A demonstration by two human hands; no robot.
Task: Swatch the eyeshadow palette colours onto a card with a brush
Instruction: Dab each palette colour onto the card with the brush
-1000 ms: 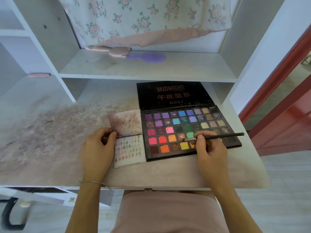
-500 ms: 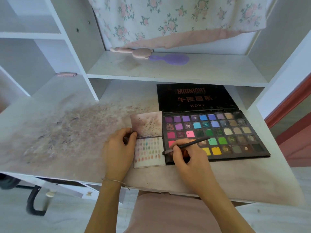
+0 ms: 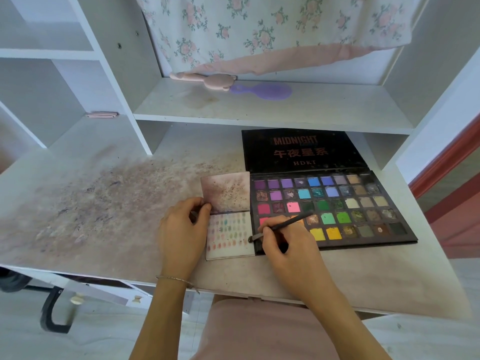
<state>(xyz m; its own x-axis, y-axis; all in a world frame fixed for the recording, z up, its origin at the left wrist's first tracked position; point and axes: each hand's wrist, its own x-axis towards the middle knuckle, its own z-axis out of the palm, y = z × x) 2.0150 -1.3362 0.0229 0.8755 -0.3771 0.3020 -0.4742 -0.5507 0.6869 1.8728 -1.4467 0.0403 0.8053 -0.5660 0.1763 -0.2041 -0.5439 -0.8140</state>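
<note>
Right hand (image 3: 288,250) pinches thin dark brush (image 3: 285,224) between thumb and curled fingers; bristle tip down at right edge of swatch card (image 3: 230,236), handle slanting up-right over eyeshadow palette (image 3: 358,203). Left hand (image 3: 181,227) holds card's left edge, thumb and fingers curled at fold. Card lies open on stained desk (image 3: 104,203), touching palette's left side; lower leaf carries rows of small colour dabs. Palette open, black lid (image 3: 301,152) lying flat behind pans. Purple hairbrush (image 3: 262,90) on shelf above.

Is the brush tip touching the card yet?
Cannot tell. In the head view the brush tip sits right at the card's right edge beside the palette, too small to judge contact.
</note>
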